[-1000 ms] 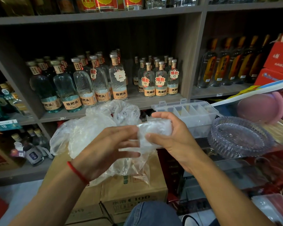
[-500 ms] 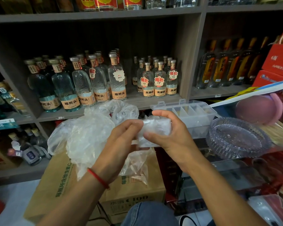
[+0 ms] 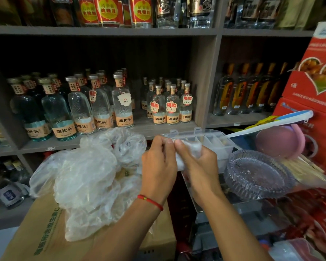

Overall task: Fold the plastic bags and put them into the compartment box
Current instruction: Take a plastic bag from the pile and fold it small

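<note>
Left hand (image 3: 158, 164) and right hand (image 3: 198, 166) meet in front of the chest, fingers of both curled round one folded bag (image 3: 188, 151), held just before the open box (image 3: 205, 140). Loose bags (image 3: 87, 172) heaped on a carton (image 3: 45, 227) to the left. Risk: slick film likely springs open if the pinch slackens, and a thick wad may not fit a compartment. Glass dish (image 3: 258, 176) sits close beside the box; a stray elbow could knock it. Shop shelves of bottles (image 3: 102, 108) behind.
</note>
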The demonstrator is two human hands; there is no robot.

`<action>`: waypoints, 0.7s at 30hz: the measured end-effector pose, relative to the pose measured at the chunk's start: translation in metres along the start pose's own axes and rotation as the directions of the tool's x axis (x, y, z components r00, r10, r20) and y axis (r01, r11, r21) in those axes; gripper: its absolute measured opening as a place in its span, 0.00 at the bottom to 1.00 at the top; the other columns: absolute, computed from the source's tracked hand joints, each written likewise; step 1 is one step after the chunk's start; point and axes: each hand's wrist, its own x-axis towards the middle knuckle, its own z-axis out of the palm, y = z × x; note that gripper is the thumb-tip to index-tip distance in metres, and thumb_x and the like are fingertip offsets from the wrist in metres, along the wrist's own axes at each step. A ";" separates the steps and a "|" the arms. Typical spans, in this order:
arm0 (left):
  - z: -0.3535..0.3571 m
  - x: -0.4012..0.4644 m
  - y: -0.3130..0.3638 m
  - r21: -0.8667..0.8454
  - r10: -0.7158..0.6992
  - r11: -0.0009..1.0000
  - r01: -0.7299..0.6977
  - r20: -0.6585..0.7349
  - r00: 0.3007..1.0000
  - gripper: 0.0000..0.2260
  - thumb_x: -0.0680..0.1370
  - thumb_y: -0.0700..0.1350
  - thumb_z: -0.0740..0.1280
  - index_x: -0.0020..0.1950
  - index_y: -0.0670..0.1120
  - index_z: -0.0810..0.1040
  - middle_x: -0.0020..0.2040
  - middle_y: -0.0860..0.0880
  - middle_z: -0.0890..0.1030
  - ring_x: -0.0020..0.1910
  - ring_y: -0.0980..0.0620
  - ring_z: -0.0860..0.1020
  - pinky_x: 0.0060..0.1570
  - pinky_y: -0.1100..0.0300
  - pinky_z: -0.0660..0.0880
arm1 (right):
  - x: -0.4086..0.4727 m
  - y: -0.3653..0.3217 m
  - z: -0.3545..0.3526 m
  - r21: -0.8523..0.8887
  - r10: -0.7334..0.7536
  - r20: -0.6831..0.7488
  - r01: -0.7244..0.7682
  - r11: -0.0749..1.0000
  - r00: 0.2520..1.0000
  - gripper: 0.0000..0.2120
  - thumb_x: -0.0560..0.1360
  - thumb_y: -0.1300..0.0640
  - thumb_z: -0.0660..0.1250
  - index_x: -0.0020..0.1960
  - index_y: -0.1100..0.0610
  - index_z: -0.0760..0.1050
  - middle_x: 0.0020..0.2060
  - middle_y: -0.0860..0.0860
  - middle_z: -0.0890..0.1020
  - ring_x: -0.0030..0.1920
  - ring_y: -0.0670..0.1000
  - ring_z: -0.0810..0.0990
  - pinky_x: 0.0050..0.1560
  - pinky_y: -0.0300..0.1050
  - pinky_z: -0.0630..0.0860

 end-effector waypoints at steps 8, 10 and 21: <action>0.009 0.023 -0.013 -0.005 -0.037 0.999 0.037 0.007 0.999 0.11 0.86 0.45 0.61 0.44 0.46 0.74 0.34 0.50 0.75 0.32 0.58 0.71 0.34 0.58 0.70 | 0.025 0.009 0.007 -0.081 -0.044 -0.077 0.038 0.996 0.996 0.18 0.75 0.38 0.75 0.43 0.54 0.83 0.32 0.51 0.84 0.28 0.46 0.79 0.25 0.38 0.73; 0.006 0.026 -0.017 -0.036 -0.027 0.999 0.027 0.013 1.000 0.11 0.86 0.44 0.62 0.44 0.46 0.74 0.34 0.47 0.76 0.32 0.55 0.71 0.35 0.50 0.71 | 0.028 0.011 0.007 -0.111 -0.036 -0.052 0.030 0.993 0.998 0.21 0.74 0.37 0.75 0.42 0.55 0.82 0.30 0.51 0.83 0.26 0.45 0.78 0.24 0.37 0.71; 0.006 0.029 -0.043 -0.104 -0.017 0.994 0.015 -0.018 1.000 0.10 0.85 0.44 0.63 0.45 0.44 0.77 0.35 0.40 0.79 0.34 0.37 0.76 0.34 0.41 0.73 | 0.034 0.024 0.017 -0.128 -0.122 -0.100 0.109 0.986 0.987 0.08 0.76 0.45 0.77 0.44 0.50 0.86 0.32 0.50 0.85 0.27 0.44 0.79 0.26 0.38 0.72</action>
